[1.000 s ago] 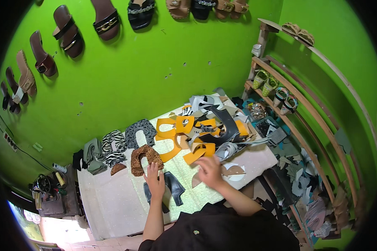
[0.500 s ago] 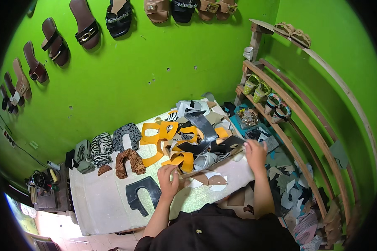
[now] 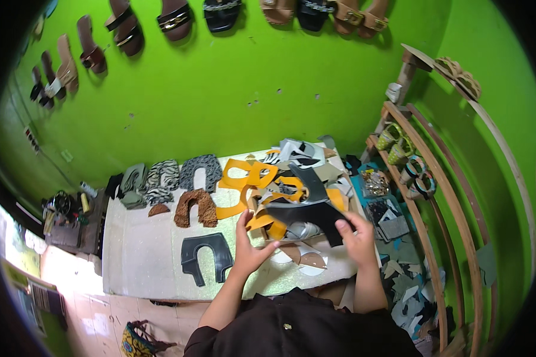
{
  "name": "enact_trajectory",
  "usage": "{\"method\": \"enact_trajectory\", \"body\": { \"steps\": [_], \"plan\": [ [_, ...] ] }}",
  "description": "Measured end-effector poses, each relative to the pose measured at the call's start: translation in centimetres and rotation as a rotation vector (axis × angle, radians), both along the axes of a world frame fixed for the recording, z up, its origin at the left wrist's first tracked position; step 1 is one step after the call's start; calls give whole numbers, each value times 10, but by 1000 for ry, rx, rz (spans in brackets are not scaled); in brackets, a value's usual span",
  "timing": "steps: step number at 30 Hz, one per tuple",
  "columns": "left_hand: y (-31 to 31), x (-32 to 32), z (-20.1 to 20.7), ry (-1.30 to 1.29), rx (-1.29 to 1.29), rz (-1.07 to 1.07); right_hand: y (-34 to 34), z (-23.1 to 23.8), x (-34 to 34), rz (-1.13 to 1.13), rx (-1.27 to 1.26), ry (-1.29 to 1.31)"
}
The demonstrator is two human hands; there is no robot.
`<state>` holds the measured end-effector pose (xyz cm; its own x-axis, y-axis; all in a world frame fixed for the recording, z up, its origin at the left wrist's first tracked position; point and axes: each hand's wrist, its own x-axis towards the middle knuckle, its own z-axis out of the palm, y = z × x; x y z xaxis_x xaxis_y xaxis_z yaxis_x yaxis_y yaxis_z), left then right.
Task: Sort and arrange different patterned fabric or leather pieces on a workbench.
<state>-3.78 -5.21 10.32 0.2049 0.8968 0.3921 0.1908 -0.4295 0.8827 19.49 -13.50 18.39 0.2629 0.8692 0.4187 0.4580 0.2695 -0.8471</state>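
Above a heap of cut pieces, my right hand (image 3: 357,241) grips one end of a black curved leather cutout (image 3: 318,215) between thumb and fingers. My left hand (image 3: 250,250) is beside the cutout's other end, thumb and fingers spread, holding nothing. Another black cutout (image 3: 311,183) lies behind it on the heap. Yellow cutouts (image 3: 238,171) are spread to the left of the heap, some tangled in it. Left of my left hand, black U-shaped pieces (image 3: 206,245) lie stacked on the pale table (image 3: 143,250).
Leopard-print pieces (image 3: 195,209), grey spotted pieces (image 3: 201,168) and zebra-print pieces (image 3: 163,174) sit in piles at the table's back left. A wooden rack (image 3: 440,208) with shoes stands right, above scraps (image 3: 405,285) on the floor. Sandals (image 3: 176,21) hang on the green wall.
My right hand has drawn the black cutout nearer to me, off the heap. My left hand has opened beside the box's edge. The whole view has shifted.
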Motion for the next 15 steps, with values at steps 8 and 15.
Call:
{"method": "enact_trajectory", "body": {
  "steps": [8, 15],
  "plan": [
    [-5, -61, 34, -159, -48, 236, 44, -22, -84, 264, -157, 281],
    [12, -159, 16, -197, -193, 347, 101, -74, -173, 366, -232, 179]
  ]
}}
